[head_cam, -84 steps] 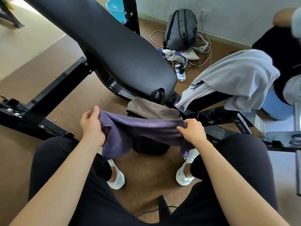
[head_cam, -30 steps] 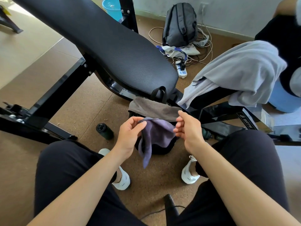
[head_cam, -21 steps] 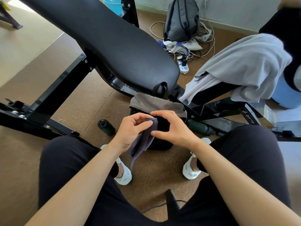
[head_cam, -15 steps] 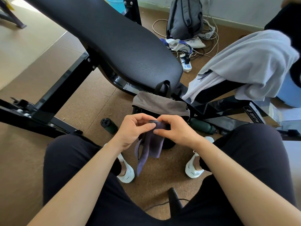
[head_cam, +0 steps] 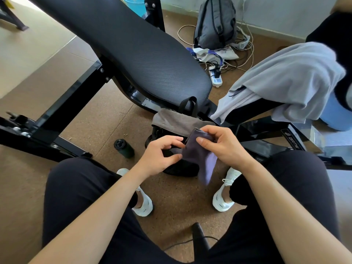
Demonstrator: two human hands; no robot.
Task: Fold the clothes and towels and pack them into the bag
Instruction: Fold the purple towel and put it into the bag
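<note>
The purple towel hangs in the air in front of the person's knees, folded small, with its loose end pointing down. I see the right hand holding it at the top: the thumb and fingers pinch the top edge between them. The left hand is just beside the towel on its left. Its fingers are curled in and its thumb tip touches the towel's side, but I cannot tell if that hand really grips it. Right under the towel, on the floor between two white shoes, sits the black bag. A grey-brown towel lies across the top of the bag, and a black handle sticks up behind it. A small dark bottle is on the brown floor, left of the bag. A long black pad slants away past the bag. On the right, a light grey shirt is draped over a black frame. Far back, a grey backpack sits by the wall, with white cords and a plug strip near it.
</note>
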